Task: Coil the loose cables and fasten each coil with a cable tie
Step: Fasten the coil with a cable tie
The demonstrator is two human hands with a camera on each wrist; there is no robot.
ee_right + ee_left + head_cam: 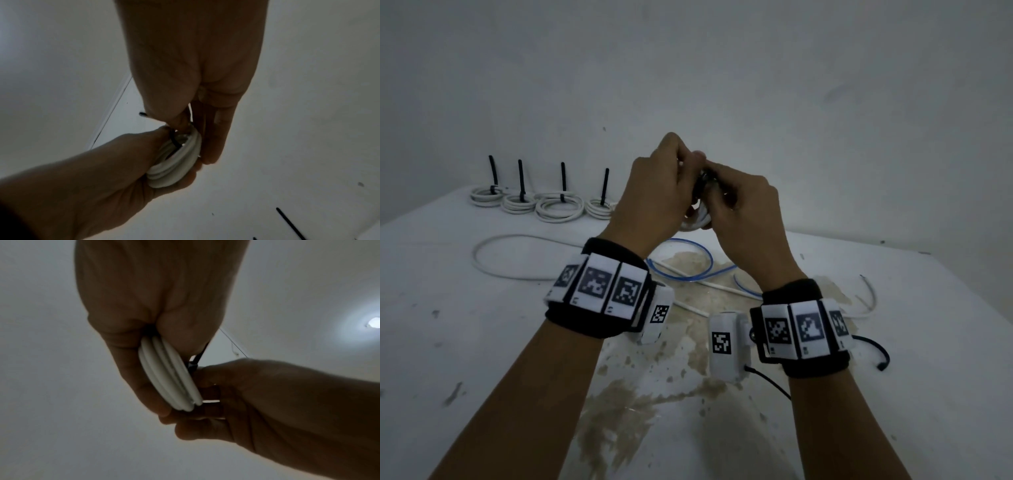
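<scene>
The coil (170,378) – smooth white round cable wound in several turns – is held up above the table (482,342), between both hands. The left hand (654,192) grips its rim, fingers curled round the turns. The right hand (743,209) pinches a thin black tie (174,139) crossing the coil. Four tied coils (541,202) lie in a row at the table's far edge, black tie tails upright. Loose white cable (517,274) and blue cable (688,270) sprawl on the stained, chipped white top. Wristbands (599,291) carry black-and-white square codes – no readable writing.
</scene>
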